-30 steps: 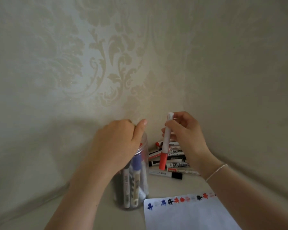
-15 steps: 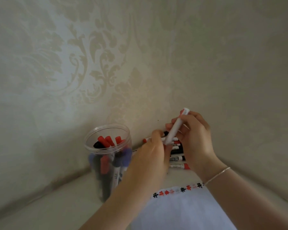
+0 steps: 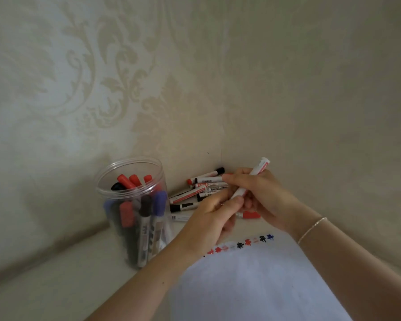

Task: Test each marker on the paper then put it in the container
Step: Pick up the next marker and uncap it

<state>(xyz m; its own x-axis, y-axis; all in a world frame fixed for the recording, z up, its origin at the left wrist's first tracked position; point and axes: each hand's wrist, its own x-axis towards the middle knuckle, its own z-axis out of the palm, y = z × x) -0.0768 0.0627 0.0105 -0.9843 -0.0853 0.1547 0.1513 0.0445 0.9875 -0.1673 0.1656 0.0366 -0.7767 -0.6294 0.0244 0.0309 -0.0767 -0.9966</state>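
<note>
My right hand (image 3: 264, 195) holds a white marker (image 3: 252, 178) by its barrel, tilted with its rear end up and to the right. My left hand (image 3: 212, 218) grips the marker's lower end, where its cap is hidden by my fingers. A clear round container (image 3: 158, 174) stands to the left with several red, black and blue markers upright inside. A pile of markers (image 3: 199, 191) lies in the corner behind my hands. The white paper (image 3: 252, 283) lies below them, with a row of coloured test marks (image 3: 241, 244) along its top edge.
Patterned walls meet in a corner right behind the pile. The pale tabletop (image 3: 56, 281) stretches to the left of the container. A red-capped marker (image 3: 249, 214) lies under my right hand. A thin bracelet (image 3: 311, 229) circles my right wrist.
My left hand left the top of the container and came across to the marker's lower end. My right hand tilted the marker from upright to slanted. The view shifted right.
</note>
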